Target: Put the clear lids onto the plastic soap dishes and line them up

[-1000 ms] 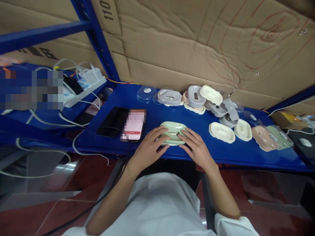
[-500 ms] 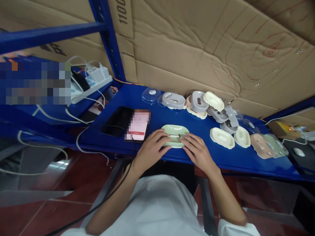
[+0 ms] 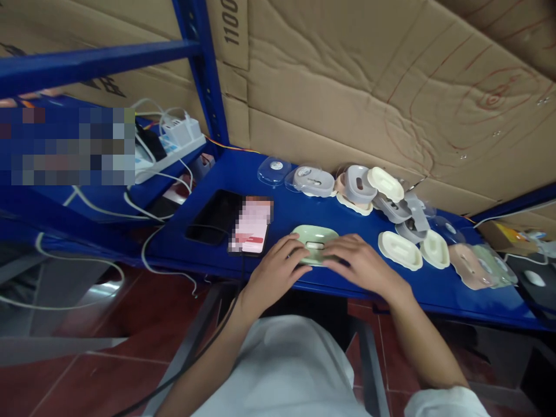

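Hands hide both ends of green dish; whether pinching or merely resting, cannot tell.

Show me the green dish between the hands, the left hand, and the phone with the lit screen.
Green dish [image 3: 315,234], head view: far part of its inner face.
Left hand [image 3: 277,266], head view: back of the hand.
Phone [image 3: 253,225], head view: middle of its lit screen.

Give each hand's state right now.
Left hand: at left end of the glossy, pale-green, oval, plastic-looking dish; open or closed cannot be told.
Right hand: at the dish's right end; likewise cannot be told.
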`<state>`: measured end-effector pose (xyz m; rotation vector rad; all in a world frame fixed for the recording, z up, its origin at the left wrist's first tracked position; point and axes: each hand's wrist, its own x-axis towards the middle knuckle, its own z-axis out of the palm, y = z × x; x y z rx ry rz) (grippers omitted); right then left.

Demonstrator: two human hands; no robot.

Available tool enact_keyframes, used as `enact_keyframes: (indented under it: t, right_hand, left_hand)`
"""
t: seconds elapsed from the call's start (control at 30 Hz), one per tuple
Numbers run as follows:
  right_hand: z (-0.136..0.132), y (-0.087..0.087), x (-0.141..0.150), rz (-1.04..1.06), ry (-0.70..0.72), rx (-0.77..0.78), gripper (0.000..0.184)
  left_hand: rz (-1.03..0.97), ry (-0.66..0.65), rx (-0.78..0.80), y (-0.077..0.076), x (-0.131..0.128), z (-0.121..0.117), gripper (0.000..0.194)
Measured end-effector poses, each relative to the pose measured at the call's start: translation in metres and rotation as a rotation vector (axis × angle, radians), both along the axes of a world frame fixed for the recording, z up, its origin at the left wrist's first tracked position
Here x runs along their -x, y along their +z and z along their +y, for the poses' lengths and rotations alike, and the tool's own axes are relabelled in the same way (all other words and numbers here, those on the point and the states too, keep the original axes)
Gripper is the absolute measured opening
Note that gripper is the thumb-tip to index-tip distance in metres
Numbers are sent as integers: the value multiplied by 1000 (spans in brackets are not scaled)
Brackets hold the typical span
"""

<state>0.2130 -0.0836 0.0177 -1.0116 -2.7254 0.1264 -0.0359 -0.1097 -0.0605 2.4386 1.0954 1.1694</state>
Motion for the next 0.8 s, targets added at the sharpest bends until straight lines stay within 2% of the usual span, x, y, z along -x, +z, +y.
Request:
enact_keyframes:
  t: [0.1, 0.17, 0.23, 0.33, 0.4, 0.5, 0.63, 0.8]
  right_hand:
    - [49, 12, 4, 65, -90, -70, 31]
    - [92, 16, 11, 22, -173, -166, 42]
    - [134, 18, 20, -55, -194, -187, 57]
    - [189, 21, 33, -150, -189, -87, 84]
    - [215, 24, 40, -211, -187, 31, 99]
    - [240, 30, 46, -300, -174, 187, 107]
    - [254, 32, 48, -352, -164, 271, 100]
    - [256, 23, 41, -270, -73, 160, 91]
  left_hand:
    - [10, 13, -6, 0, -2, 0, 15]
    - [3, 19, -1, 0, -3, 0, 13]
    - [-1, 28, 1, 1, -3, 0, 13]
    - [9, 35, -3, 2, -3, -1, 13]
    - [13, 33, 1, 3, -2, -2, 13]
    - [6, 28, 23, 4, -2, -2, 12]
    - [-8, 28, 67, 6, -1, -3, 12]
    - [3, 18, 80, 7, 0, -3, 12]
